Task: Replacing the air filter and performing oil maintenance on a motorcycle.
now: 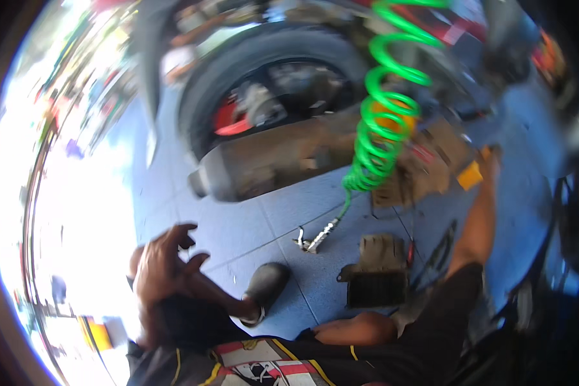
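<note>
My left hand is raised near my knee at the lower left. Its fingers are apart and slightly bent, with nothing between them. My right arm reaches out to the right, and my right hand is beside a yellow piece at the edge of some flattened cardboard. Blur hides whether those fingers grip anything. A silver air blow gun hangs from a bright green coiled hose in front of me. Below it, a dirty, box-shaped part with a dark open face lies on the floor.
A motorcycle's rear wheel and its long exhaust muffler fill the far middle. Blue floor tiles spread beneath. A red-handled tool lies beside the box-shaped part. Another person's hand shows by the wheel. My shoe stands centrally.
</note>
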The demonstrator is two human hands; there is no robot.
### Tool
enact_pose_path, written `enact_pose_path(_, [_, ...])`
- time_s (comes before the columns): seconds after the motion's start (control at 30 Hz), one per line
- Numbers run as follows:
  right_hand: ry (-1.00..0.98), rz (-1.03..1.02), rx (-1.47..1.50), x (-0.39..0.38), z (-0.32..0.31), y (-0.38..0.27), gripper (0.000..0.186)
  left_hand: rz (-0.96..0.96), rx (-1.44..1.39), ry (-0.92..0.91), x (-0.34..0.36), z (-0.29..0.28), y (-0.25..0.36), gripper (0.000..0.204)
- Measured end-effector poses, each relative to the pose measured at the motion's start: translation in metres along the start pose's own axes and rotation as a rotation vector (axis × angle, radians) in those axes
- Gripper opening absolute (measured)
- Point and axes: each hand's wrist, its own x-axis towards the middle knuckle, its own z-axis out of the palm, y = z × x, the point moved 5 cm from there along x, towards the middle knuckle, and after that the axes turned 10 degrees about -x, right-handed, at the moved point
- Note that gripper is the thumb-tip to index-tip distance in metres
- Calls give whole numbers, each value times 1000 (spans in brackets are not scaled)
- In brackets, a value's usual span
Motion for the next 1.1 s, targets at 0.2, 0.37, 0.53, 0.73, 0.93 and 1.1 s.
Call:
enact_pose_path(0.2, [-173,92,-125,-12,7,-31,38,-93,-145,133,-27,-31,-9,38])
enact_pose_path(0.37, [-86,242,-32,-68,-18,-42,33,42,-456,474,-51,-63,-34,25])
enact_pose_path(0.53, [103,201,-187,-120,-117,-20,46,-40,-452,555,1,-42,-130,23])
enact_pose_path(0.73, [-116,-381,260,-201,-352,-191,37,-235,-233,250,60,34,-280,40])
enact_pose_path(0.93, [-887,-637,88,-318,-367,-404,42,-136,-130,135,195,123,-354,53])
enact_pose_path(1.1, [-868,-1092,176,-397,-313,-525,47,67,-14,342,314,115,-361,66])
